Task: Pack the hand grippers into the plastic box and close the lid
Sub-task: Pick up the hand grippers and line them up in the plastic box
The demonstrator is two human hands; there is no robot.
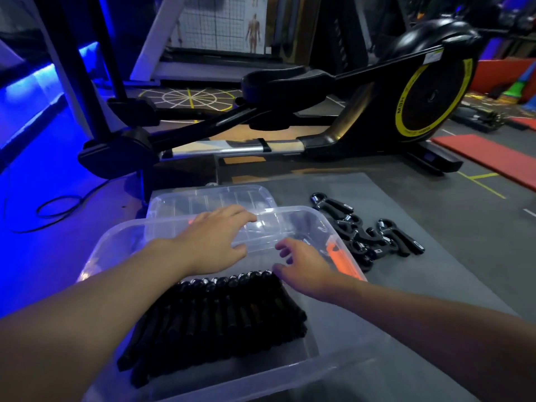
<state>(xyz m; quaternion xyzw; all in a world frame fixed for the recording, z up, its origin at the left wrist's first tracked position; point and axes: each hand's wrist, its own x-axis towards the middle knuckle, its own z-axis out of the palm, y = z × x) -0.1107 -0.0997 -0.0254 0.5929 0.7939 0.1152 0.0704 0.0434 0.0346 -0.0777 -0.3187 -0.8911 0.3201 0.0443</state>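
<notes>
I am hovering my left hand [213, 242] and right hand [304, 265] over the plastic box [121, 239], fingers loosely spread, holding nothing. Packed hand grippers [220, 314] are lying just short of my fingertips, loose grippers [371, 236] to their right, lid [208, 198] beyond.

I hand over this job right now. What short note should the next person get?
Left hand: open, above the far end of the plastic box.
Right hand: open, holds nothing, over the box's right side.
Done: a row of black hand grippers lies in the box.
To do: the loose hand grippers on the mat right of the box go in; then the lid, lying behind the box, goes on.
</notes>
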